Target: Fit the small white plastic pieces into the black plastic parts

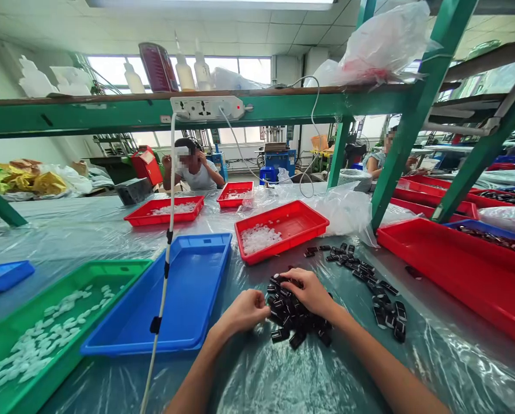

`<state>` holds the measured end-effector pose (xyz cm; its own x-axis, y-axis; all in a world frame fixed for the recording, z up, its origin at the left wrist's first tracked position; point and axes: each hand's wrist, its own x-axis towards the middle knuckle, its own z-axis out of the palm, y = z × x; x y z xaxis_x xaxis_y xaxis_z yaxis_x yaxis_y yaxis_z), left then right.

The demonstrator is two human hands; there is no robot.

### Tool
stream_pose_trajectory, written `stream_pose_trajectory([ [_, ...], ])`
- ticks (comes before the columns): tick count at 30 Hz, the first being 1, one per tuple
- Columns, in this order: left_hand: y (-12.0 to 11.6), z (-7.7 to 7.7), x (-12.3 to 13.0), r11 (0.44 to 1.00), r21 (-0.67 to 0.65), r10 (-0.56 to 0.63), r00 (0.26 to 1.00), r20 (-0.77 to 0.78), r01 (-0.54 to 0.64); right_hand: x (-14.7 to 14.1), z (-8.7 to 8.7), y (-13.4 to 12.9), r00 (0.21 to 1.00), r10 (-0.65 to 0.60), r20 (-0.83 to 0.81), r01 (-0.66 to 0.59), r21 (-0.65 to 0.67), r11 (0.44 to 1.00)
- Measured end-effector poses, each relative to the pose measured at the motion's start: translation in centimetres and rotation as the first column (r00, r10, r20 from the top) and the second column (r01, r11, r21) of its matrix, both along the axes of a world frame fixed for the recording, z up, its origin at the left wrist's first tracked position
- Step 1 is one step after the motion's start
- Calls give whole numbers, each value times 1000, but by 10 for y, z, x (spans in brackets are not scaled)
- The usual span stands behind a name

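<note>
A pile of small black parts lies on the plastic-covered table in front of me. My left hand is at the pile's left edge, its fingers curled together; whatever they hold is too small to make out. Over the top of the pile is my right hand, thumb and fingers pinched near a small white piece; its grip is partly hidden among the black parts. Just beyond, a red tray holds small white pieces at its left end. More black parts trail along the right.
A blue tray and a green tray with white pieces stand left. A long red tray lies right. A white cable hangs from the power strip on the green frame. Two people sit beyond.
</note>
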<state>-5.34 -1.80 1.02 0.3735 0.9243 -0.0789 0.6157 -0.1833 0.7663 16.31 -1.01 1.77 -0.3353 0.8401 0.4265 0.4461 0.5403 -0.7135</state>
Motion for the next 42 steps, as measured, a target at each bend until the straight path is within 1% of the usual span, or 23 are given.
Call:
stream_pose_trajectory([
  [1, 2, 2, 1, 998, -67, 24, 989, 144, -15, -1, -1, -2, 1000, 22, 8, -22, 4, 1000],
  [2, 5, 3, 2, 988, -153, 68, 951, 300, -23, -2, -2, -4, 999, 44, 19, -44, 10, 999],
  [3, 6, 2, 4, 968, -249, 125, 885, 448, -11, -3, -2, -6, 998, 62, 28, -62, 17, 998],
  [4, 8, 1, 6, 939, -344, 184, 802, 568, 28, -4, -2, -8, 996, 77, 38, -78, 22, 997],
  [5, 9, -1, 8, 902, -422, 236, 719, 654, 88, -5, -2, -9, 995, 89, 48, -90, 27, 996],
  [6, 9, -4, 10, 864, -479, 274, 652, 707, 156, -6, -3, -10, 993, 99, 61, -101, 33, 994],
  [7, 10, -8, 12, 832, -511, 294, 608, 737, 218, -6, -3, -11, 991, 106, 78, -109, 41, 993],
  [8, 10, -11, 14, 807, -531, 304, 588, 750, 260, -7, -4, -12, 989, 110, 96, -115, 50, 992],
  [9, 10, -14, 16, 789, -547, 311, 588, 747, 278, -7, -4, -12, 988, 111, 112, -117, 58, 991],
  [10, 9, -16, 18, 779, -563, 315, 603, 733, 278, -7, -5, -12, 986, 111, 125, -120, 62, 991],
  [12, 8, -17, 22, 780, -577, 313, 648, 694, 242, -7, -5, -12, 985, 112, 132, -121, 62, 991],
  [15, 4, -14, 26, 824, -537, 270, 707, 654, 183, -4, -3, -11, 986, 119, 120, -126, 47, 991],
  [19, -3, -5, 26, 906, -391, 115, 796, 595, 161, 1, 0, -10, 982, 151, 110, -153, 9, 988],
  [22, -7, -1, 25, 939, -305, 28, 847, 530, 160, 4, 0, -9, 981, 167, 98, -166, -14, 986],
  [24, -7, 0, 25, 954, -250, -19, 865, 501, 165, 5, -1, -8, 981, 167, 95, -166, -17, 986],
  [28, -5, -5, 26, 979, -129, -83, 890, 448, 156, 6, -3, -6, 980, 168, 111, -169, 4, 986],
  [31, -3, -12, 27, 987, -76, -101, 909, 405, 143, 6, -3, -6, 980, 158, 122, -163, 34, 986],
  [34, -1, -16, 27, 993, -32, -93, 916, 391, 114, 5, -4, -6, 981, 156, 119, -164, 60, 985],
  [36, -1, -16, 28, 994, -45, -67, 904, 423, 95, 4, -4, -6, 983, 158, 95, -164, 62, 984],
  [40, -3, -11, 29, 977, -193, 27, 848, 529, 89, 2, -4, -6, 984, 175, 17, -175, 40, 984],
  [42, -5, -9, 30, 971, -229, 63, 841, 537, 73, 1, -4, -6, 985, 173, 15, -173, 36, 984],
])
